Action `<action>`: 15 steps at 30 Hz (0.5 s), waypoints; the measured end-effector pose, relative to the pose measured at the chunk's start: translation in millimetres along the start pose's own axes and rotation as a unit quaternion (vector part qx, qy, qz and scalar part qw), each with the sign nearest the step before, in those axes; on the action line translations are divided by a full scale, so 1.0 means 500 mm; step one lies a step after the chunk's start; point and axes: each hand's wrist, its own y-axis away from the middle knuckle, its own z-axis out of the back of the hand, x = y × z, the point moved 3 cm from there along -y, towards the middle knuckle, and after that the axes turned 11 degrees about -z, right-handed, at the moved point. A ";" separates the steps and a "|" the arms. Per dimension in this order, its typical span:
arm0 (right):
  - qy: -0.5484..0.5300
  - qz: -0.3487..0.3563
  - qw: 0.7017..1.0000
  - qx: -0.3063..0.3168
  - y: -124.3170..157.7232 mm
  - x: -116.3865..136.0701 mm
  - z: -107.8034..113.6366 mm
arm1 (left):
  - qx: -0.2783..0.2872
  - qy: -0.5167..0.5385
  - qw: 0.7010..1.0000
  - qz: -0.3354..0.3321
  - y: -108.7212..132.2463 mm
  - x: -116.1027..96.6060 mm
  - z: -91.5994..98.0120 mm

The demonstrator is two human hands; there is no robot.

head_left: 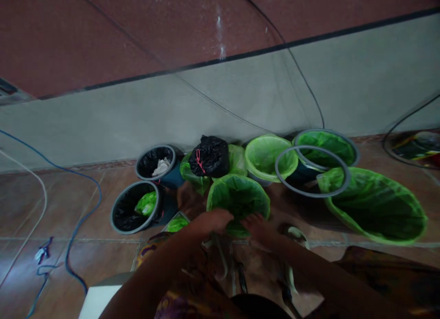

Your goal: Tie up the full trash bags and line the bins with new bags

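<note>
A bin lined with a green bag point(237, 195) stands in the middle, in front of me. On the left part of its near rim rests my left hand point(222, 219), its fingers curled over the liner. My right hand point(255, 223) is at the near rim too, a little to the right, with fingertips over the green plastic. Both hands seem to hold the liner edge, and the two are slightly apart. Just behind this bin sits a black tied bag point(209, 156) with a red tie.
Two black-lined bins point(135, 206) stand left. Right are more green-lined bins point(271, 157), a loose grey ring point(312, 171) and a wide green-lined bin point(378, 204). A blue hose point(82, 218) crosses the tiled floor. A white box point(101, 300) is at the lower left.
</note>
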 end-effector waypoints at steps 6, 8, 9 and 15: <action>-0.179 -0.087 0.980 0.002 -0.031 0.101 0.016 | -0.087 0.047 0.981 0.164 0.122 0.041 0.101; -0.184 -0.117 0.976 0.007 -0.049 0.128 0.004 | -0.096 0.053 0.967 0.231 0.149 0.066 0.099; -0.183 -0.126 0.975 0.004 -0.057 0.138 -0.003 | -0.091 0.056 0.961 0.255 0.155 0.078 0.091; -0.213 -0.161 0.963 -0.035 -0.077 0.142 -0.046 | -0.069 0.110 0.936 0.326 0.126 0.101 0.011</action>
